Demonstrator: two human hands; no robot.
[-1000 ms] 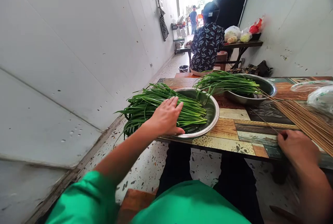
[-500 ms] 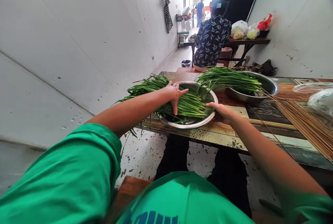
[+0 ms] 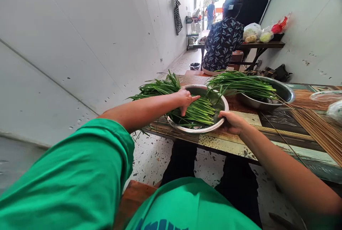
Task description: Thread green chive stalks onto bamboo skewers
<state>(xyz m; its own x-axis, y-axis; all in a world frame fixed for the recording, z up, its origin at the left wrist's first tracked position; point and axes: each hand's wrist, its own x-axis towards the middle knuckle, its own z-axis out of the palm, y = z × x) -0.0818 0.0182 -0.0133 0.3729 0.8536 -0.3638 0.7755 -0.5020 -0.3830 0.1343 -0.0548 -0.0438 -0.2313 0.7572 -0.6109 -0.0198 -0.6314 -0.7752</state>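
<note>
A bunch of garlic chives (image 3: 201,110) lies in a round metal bowl (image 3: 223,103), with its long leaves hanging over the left rim. My left hand (image 3: 185,100) is closed over the middle of the bunch, thumb down its near side and one finger sticking out to the right. At the bowl's right rim, my right hand (image 3: 232,121) grips the edge, thumb on top and fingers underneath. To the right stands a second metal bowl (image 3: 287,92) with another bunch of chives (image 3: 240,83) across it.
Thin wooden skewers (image 3: 317,126) lie on the right of the patchwork wooden table (image 3: 227,142), near a clear plastic bag (image 3: 335,110). A person (image 3: 224,42) sits with their back to me at a farther table (image 3: 263,45) holding bagged food. A white wall (image 3: 88,44) runs along the left.
My left hand's spread fingers have drawn in around the chives, and some leaves have lifted at the left. My right hand has taken a fuller grip on the bowl rim. The view has shifted slightly.
</note>
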